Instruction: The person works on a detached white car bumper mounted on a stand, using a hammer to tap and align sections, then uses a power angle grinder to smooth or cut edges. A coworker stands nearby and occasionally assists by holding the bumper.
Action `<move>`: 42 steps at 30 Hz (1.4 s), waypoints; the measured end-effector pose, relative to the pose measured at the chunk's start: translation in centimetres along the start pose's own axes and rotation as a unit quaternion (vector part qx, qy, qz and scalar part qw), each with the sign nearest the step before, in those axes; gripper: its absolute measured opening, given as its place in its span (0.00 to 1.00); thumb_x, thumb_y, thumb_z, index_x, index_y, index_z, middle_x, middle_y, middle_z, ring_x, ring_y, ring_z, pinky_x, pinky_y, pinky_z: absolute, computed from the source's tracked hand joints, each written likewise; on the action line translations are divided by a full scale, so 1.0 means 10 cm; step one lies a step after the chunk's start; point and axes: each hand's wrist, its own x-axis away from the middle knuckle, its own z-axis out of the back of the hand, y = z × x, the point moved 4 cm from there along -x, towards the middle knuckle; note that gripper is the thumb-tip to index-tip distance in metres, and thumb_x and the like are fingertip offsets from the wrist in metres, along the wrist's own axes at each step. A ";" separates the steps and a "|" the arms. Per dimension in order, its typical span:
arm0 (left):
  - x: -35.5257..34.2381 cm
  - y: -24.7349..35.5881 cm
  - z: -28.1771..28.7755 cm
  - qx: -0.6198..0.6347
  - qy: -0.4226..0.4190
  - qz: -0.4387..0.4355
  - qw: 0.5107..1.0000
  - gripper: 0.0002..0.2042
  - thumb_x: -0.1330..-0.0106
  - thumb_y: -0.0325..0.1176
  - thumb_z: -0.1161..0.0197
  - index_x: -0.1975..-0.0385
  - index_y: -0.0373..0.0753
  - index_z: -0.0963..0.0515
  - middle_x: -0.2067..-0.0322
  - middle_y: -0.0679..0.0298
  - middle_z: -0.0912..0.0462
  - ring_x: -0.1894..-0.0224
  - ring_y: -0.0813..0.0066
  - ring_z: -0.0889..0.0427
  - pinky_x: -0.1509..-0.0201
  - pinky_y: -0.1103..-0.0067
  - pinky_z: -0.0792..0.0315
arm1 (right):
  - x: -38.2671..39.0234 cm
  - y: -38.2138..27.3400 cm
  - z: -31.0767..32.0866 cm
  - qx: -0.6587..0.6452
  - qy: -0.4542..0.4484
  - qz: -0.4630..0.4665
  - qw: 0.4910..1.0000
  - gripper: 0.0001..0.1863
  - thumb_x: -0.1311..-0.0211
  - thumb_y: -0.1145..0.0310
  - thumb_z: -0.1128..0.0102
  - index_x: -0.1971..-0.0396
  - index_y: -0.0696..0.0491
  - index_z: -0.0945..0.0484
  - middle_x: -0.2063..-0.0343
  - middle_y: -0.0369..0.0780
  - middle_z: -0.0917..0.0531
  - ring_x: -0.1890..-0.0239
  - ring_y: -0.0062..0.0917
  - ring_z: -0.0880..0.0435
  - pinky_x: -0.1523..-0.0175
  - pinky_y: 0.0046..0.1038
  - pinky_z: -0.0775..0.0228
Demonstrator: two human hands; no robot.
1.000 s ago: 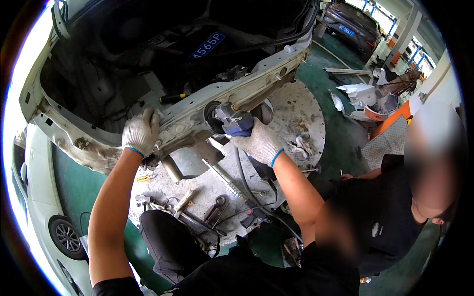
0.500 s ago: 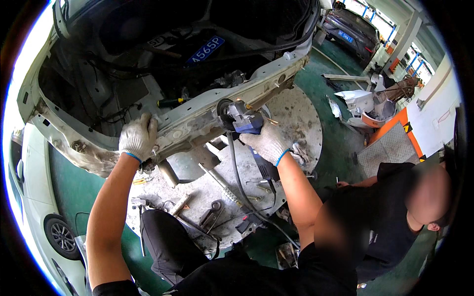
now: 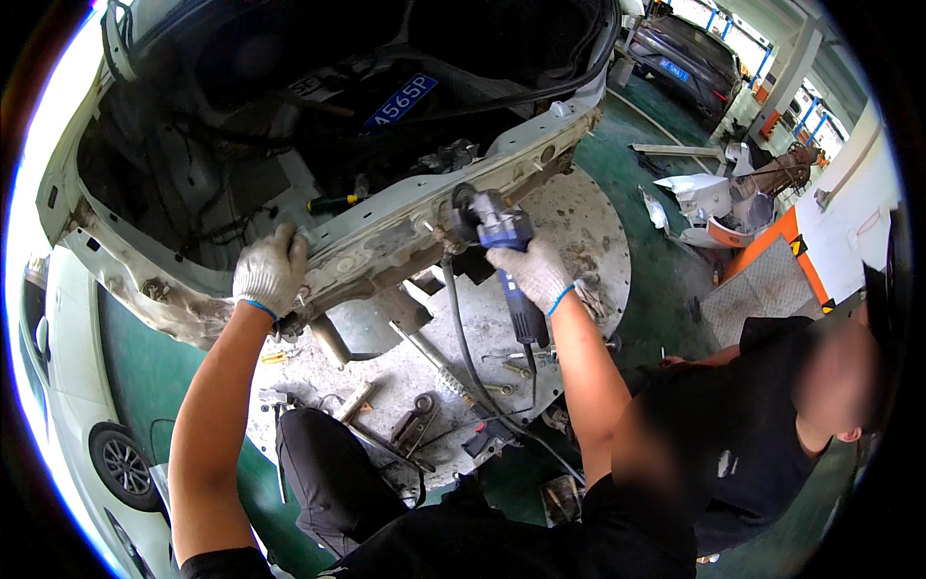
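Observation:
My right hand [image 3: 537, 272], in a white knit glove with a blue cuff, is closed around the head end of a blue and black angle grinder [image 3: 504, 230]. The grinder's dark disc [image 3: 464, 208] sits right at the outer face of the car's rear body panel [image 3: 381, 232]; I cannot tell whether it touches. My left hand [image 3: 271, 267], gloved the same way, grips the panel's upper edge farther left, its fingers curled over toward the trunk. Behind that edge lies a screwdriver with a green and black handle [image 3: 333, 204].
A round, stained metal platform [image 3: 593, 232] below carries several hand tools, including a spring-wrapped rod [image 3: 439, 367]. A hose [image 3: 460, 328] runs down across it. One person [image 3: 772, 425] is close on my right. A white car [image 3: 72, 357] stands left; broken body parts [image 3: 699, 198] lie right.
My right hand has moved slightly right with the grinder, turning it so that its body now points downward. My left hand stays where it was on the panel edge.

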 end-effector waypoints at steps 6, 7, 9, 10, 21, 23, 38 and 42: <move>0.00 -0.02 -0.01 0.027 -0.003 0.003 1.000 0.20 0.24 0.46 0.51 0.45 0.38 0.22 0.56 0.43 0.14 0.52 0.43 0.16 0.44 0.55 0.25 | 0.21 -0.35 -0.28 0.164 0.022 0.076 0.983 0.32 0.49 0.51 0.23 0.46 0.52 0.18 0.58 0.51 0.12 0.52 0.47 0.13 0.46 0.41 0.22; 0.00 -0.03 -0.02 0.029 -0.004 0.003 1.000 0.20 0.24 0.46 0.51 0.45 0.38 0.22 0.57 0.42 0.14 0.52 0.42 0.16 0.44 0.55 0.25 | 0.23 -0.40 -0.27 0.173 0.007 0.066 0.983 0.33 0.49 0.51 0.23 0.44 0.52 0.20 0.54 0.52 0.13 0.50 0.46 0.13 0.44 0.41 0.23; 0.00 -0.02 -0.01 0.015 -0.006 0.006 1.000 0.20 0.24 0.46 0.50 0.45 0.38 0.22 0.57 0.42 0.14 0.52 0.42 0.16 0.45 0.55 0.25 | 0.28 -0.54 -0.21 0.172 -0.024 0.058 0.983 0.37 0.50 0.49 0.26 0.43 0.55 0.23 0.52 0.55 0.14 0.47 0.50 0.15 0.42 0.42 0.23; 0.00 -0.02 -0.01 0.009 -0.007 0.008 1.000 0.20 0.24 0.46 0.50 0.45 0.39 0.22 0.57 0.42 0.14 0.52 0.42 0.16 0.45 0.55 0.25 | 0.28 -0.58 -0.19 0.172 -0.039 0.055 0.983 0.38 0.50 0.48 0.27 0.43 0.57 0.24 0.51 0.56 0.15 0.46 0.52 0.16 0.41 0.43 0.24; 0.00 0.05 0.02 0.006 -0.026 0.016 1.000 0.22 0.23 0.46 0.51 0.42 0.38 0.22 0.52 0.42 0.15 0.49 0.42 0.17 0.43 0.56 0.24 | -0.11 0.07 0.13 -0.072 0.013 -0.063 0.995 0.25 0.48 0.56 0.24 0.54 0.55 0.17 0.68 0.44 0.11 0.69 0.32 0.11 0.57 0.37 0.18; -0.02 0.07 0.01 0.007 -0.025 0.018 1.000 0.21 0.23 0.47 0.51 0.43 0.38 0.22 0.54 0.42 0.15 0.50 0.42 0.17 0.44 0.56 0.24 | -0.07 0.03 0.11 0.020 0.007 -0.013 1.000 0.30 0.49 0.53 0.24 0.50 0.57 0.19 0.64 0.46 0.11 0.62 0.36 0.11 0.52 0.38 0.20; 0.00 -0.07 -0.02 -0.004 -0.039 0.025 0.999 0.24 0.23 0.50 0.54 0.42 0.38 0.23 0.54 0.41 0.15 0.51 0.42 0.16 0.44 0.55 0.24 | 0.04 -0.30 0.05 0.042 0.018 0.000 0.999 0.23 0.48 0.59 0.25 0.54 0.56 0.19 0.69 0.43 0.13 0.72 0.29 0.13 0.63 0.35 0.20; -0.03 -0.05 -0.03 0.001 -0.041 0.022 0.999 0.25 0.23 0.50 0.54 0.42 0.38 0.24 0.55 0.42 0.14 0.50 0.42 0.16 0.44 0.55 0.24 | 0.04 -0.28 -0.07 0.192 0.026 0.044 0.980 0.31 0.50 0.52 0.25 0.50 0.57 0.19 0.61 0.53 0.12 0.58 0.45 0.11 0.50 0.40 0.20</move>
